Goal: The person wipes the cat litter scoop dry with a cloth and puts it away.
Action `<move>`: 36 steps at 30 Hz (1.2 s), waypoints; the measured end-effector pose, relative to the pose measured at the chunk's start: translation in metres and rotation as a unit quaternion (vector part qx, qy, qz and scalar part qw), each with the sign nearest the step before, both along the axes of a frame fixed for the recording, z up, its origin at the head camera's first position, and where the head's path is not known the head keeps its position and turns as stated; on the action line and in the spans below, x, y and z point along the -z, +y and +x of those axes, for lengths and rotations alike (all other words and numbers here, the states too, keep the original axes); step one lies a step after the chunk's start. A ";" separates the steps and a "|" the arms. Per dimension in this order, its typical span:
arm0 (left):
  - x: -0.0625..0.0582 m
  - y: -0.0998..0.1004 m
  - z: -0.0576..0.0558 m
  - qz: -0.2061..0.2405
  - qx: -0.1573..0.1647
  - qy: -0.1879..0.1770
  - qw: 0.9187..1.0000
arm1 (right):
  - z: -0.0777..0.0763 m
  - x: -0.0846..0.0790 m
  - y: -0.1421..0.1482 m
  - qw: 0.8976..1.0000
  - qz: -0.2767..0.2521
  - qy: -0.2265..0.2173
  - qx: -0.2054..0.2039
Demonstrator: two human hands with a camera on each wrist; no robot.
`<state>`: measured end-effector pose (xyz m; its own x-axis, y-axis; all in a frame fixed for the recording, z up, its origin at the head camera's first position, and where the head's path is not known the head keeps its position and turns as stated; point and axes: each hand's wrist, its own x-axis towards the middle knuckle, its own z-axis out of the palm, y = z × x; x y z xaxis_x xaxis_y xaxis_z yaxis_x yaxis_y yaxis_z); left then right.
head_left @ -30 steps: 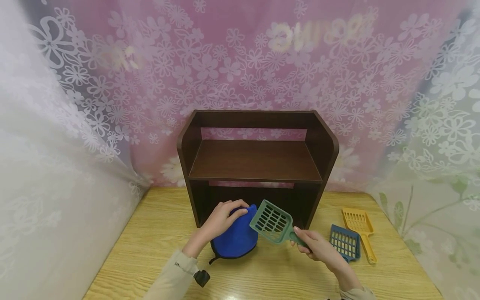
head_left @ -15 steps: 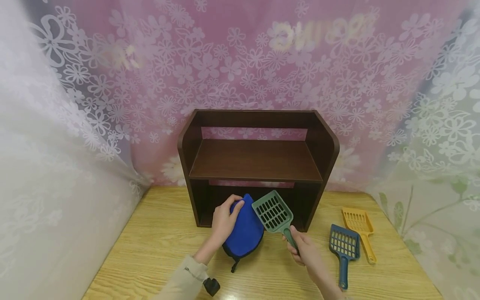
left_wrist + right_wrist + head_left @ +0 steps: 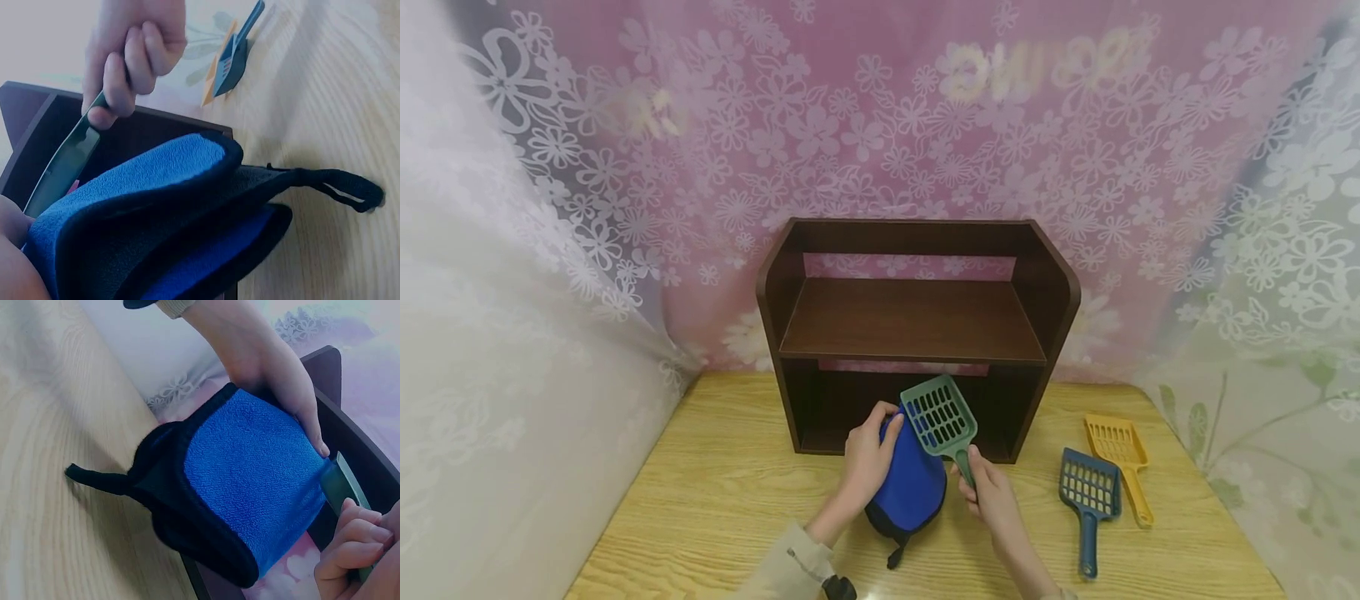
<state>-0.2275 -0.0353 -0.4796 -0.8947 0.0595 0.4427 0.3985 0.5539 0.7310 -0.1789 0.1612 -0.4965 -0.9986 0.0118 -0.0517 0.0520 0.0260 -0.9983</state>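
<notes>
In the head view my left hand (image 3: 867,457) pinches the top of a blue terry cleaning cloth (image 3: 912,492), folded over, with black edging and a black hanging loop (image 3: 350,187) that points away from the hand. My right hand (image 3: 991,498) grips the handle of a green slotted litter scoop (image 3: 958,450), its blade tilted up. The blade overlaps the cloth's upper right side in the head view, and blue shows through its slots. In the right wrist view the scoop's edge (image 3: 340,478) lies right at the cloth, beside the left fingertips.
A dark brown two-tier shelf (image 3: 917,321) stands behind both hands on the wooden table (image 3: 715,483). To the right lie a dark blue litter scoop (image 3: 1088,533) and a yellow one (image 3: 1137,498), close together. Patterned curtains (image 3: 880,108) hang at the back and sides.
The left hand and cloth have moved right, the cloth turning more upright. The green scoop has shifted slightly left and up and now overlaps the cloth. The right arm no longer covers the blue scoop's handle.
</notes>
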 end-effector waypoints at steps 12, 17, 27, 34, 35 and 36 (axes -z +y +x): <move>0.009 0.020 0.018 -0.001 0.066 -0.044 0.997 | -0.012 -0.007 0.002 0.999 0.014 0.024 0.039; 0.009 0.021 0.016 0.018 0.039 -0.036 0.998 | -0.009 -0.008 -0.001 0.999 0.006 0.025 0.036; -0.002 0.004 0.001 0.014 -0.024 -0.016 0.999 | 0.000 -0.006 -0.003 0.997 0.070 0.030 0.027; -0.011 -0.010 -0.008 0.016 -0.041 -0.001 0.999 | 0.007 -0.002 0.001 0.994 0.104 0.034 0.017; -0.012 -0.012 -0.009 0.014 -0.040 0.003 0.999 | 0.007 -0.002 0.001 0.993 0.108 0.033 0.014; -0.013 -0.014 -0.010 0.011 -0.039 0.007 0.999 | 0.008 -0.001 0.002 0.993 0.110 0.030 0.009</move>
